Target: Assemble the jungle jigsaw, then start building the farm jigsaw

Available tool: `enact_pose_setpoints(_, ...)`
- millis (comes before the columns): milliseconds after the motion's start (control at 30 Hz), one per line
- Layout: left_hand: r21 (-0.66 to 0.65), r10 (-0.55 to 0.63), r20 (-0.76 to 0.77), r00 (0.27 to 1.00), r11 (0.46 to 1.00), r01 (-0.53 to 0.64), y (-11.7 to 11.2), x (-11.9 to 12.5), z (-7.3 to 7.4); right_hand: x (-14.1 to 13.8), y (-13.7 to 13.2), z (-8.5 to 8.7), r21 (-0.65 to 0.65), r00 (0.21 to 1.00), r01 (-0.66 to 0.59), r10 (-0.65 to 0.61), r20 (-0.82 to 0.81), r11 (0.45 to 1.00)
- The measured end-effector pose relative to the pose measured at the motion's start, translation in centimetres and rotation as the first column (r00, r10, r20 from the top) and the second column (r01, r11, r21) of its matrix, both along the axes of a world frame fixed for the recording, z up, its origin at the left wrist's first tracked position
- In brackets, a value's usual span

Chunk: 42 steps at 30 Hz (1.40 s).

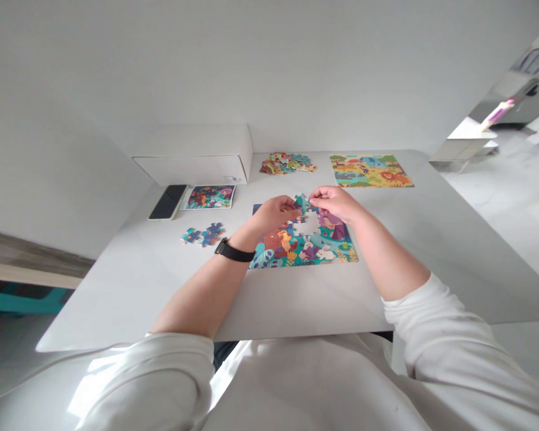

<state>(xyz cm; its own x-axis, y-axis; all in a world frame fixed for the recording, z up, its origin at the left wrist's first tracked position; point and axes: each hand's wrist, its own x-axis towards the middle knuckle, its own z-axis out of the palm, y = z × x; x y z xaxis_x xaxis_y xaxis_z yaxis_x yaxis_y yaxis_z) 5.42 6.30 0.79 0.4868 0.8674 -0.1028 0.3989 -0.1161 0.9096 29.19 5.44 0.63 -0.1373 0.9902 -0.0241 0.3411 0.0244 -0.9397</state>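
A jigsaw puzzle (291,257) with animals and plants lies before me on the table, with a white gap (308,224) in its middle. Both hands meet at its upper part, around a teal puzzle piece (301,201). My left hand (276,212), a black band on its wrist, comes from the left with fingers closed at the piece's edge. From the right, my right hand (335,202) pinches at the other side, thumb and forefinger together. The fingers partly hide the piece and the puzzle's top edge.
Loose blue puzzle pieces (203,234) lie to the left. Behind them are a phone (167,202), a picture card (210,197) and a white box (188,170). A pile of pieces (287,163) and a second, yellow puzzle (371,171) lie near the wall.
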Motion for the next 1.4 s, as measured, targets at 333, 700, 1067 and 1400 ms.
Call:
enact_pose_setpoints(333,-0.079,0.139,0.22,0.966,0.989,-0.124,0.1,0.0,0.1,-0.8,-0.9,0.7,-0.232,0.994,-0.109,0.112,0.004,0.967)
enact_pose_setpoints(700,0.181,-0.03,-0.084,0.996,0.982,0.044,-0.2,0.5,-2.1,0.9,-0.3,0.1,-0.222,0.976,-0.165,0.192,0.107,0.961)
enact_pose_setpoints(1067,0.409,-0.009,-0.217,0.976,0.907,0.099,-1.0,0.9,-2.9,1.7,0.3,-0.8,-0.287,0.867,-0.197,0.303,0.396,0.938)
enact_pose_setpoints(1400,0.431,-0.042,-0.28,0.959,0.888,0.164,-1.2,1.1,-2.7,1.5,0.2,-0.5,-0.281,0.722,-0.161,0.307,0.62,0.946)
